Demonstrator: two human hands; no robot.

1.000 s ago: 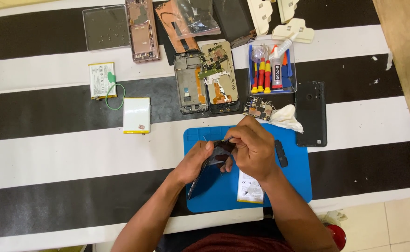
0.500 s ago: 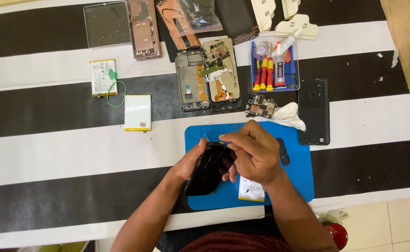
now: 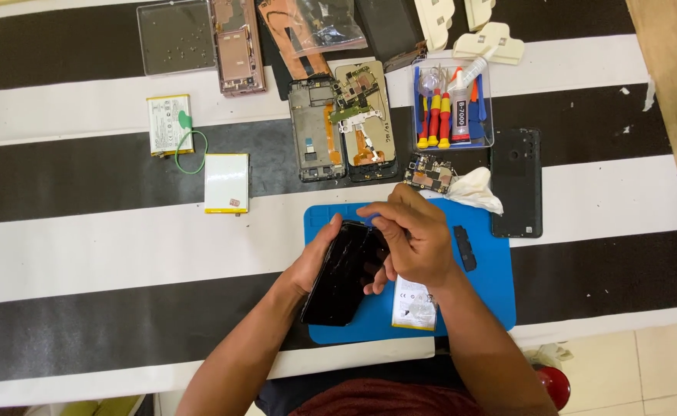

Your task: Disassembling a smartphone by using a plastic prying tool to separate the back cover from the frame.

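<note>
A black phone (image 3: 342, 277) with a glossy cracked face lies tilted over the blue work mat (image 3: 492, 285). My left hand (image 3: 315, 258) grips its left edge. My right hand (image 3: 412, 235) curls over the phone's upper right part, fingertips pressed on it; whether it holds a small tool is hidden. A white battery (image 3: 414, 303) lies on the mat just under my right wrist. A small black strip part (image 3: 465, 248) rests on the mat to the right.
A black phone back cover (image 3: 516, 183), a crumpled tissue (image 3: 477, 189) and a small circuit board (image 3: 428, 172) lie beyond the mat. Two opened phone frames (image 3: 342, 123), a clear tool tray (image 3: 452, 108), two batteries (image 3: 227, 182) and a pink phone frame (image 3: 237, 46) sit farther back on the striped cloth.
The black phone has come into full view and swung down-left across the mat. My left hand slid along its edge; my right hand stayed on its top.
</note>
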